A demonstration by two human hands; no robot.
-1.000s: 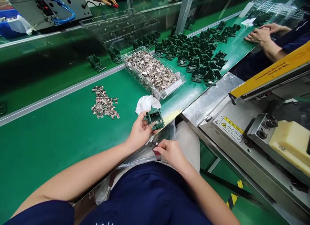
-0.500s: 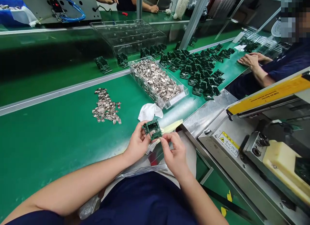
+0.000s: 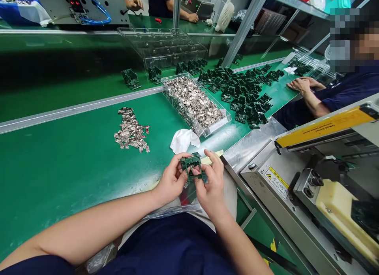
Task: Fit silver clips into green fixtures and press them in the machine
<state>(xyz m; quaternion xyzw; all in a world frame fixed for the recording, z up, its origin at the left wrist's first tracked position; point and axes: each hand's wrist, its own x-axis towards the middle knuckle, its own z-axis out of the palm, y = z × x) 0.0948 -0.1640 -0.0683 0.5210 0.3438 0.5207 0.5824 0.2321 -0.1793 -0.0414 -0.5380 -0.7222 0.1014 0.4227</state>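
Note:
A small green circuit board (image 3: 192, 164) is pinched between both of my hands over my lap, at the near edge of the green bench. My left hand (image 3: 171, 181) grips its left side with curled fingers. My right hand (image 3: 211, 184) closes on its right side, thumb pressed against the board. Just under the hands a clear plastic bag (image 3: 177, 202) with small metal parts lies on my lap. A crumpled white cloth (image 3: 181, 139) sits right behind the hands.
A loose pile of small metal clips (image 3: 132, 130) lies on the bench (image 3: 59, 164); a clear tray (image 3: 224, 118) full of them stands behind. Several green boards (image 3: 242, 91) are spread at the right. A metal press machine (image 3: 314, 176) stands at right. Another person's hands (image 3: 302, 84) rest far right.
My right hand rose from the bag on my lap and closed on the board that my left hand held. The board tilted over between both hands.

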